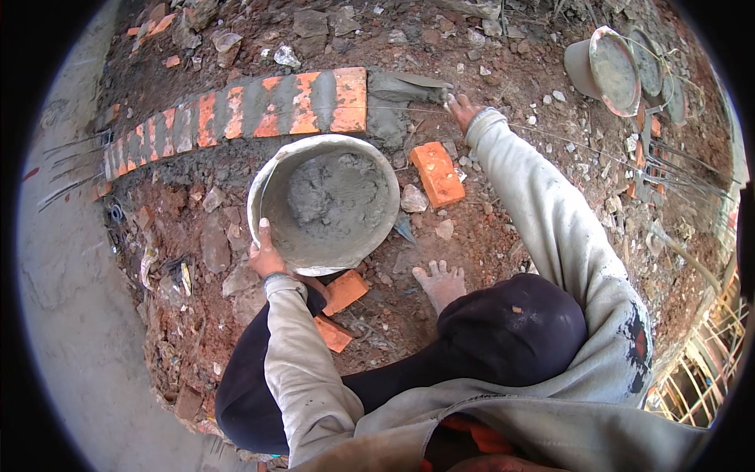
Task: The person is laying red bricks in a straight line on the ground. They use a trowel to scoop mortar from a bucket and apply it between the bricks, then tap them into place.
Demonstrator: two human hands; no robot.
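My left hand (267, 258) grips the near left rim of a round pale bucket (377, 250), its thumb over the edge. Wet grey mortar (334, 193) lies inside the bucket. Beyond it, my right arm reaches forward, and my right hand (464, 110) is closed around the handle end of a trowel (421, 80). The trowel's blade rests on or just over fresh mortar (385, 118) at the right end of a row of bricks (350, 102). Mortar fills the gaps between these orange bricks. The trowel's handle is mostly hidden by my fingers.
A loose brick (437, 175) lies right of the bucket; two more, a brick (344, 291) and a brick (333, 333), lie near my legs. Several buckets (613, 71) stand at the far right. A thin string (550, 139) crosses above the row. Rubble covers the ground.
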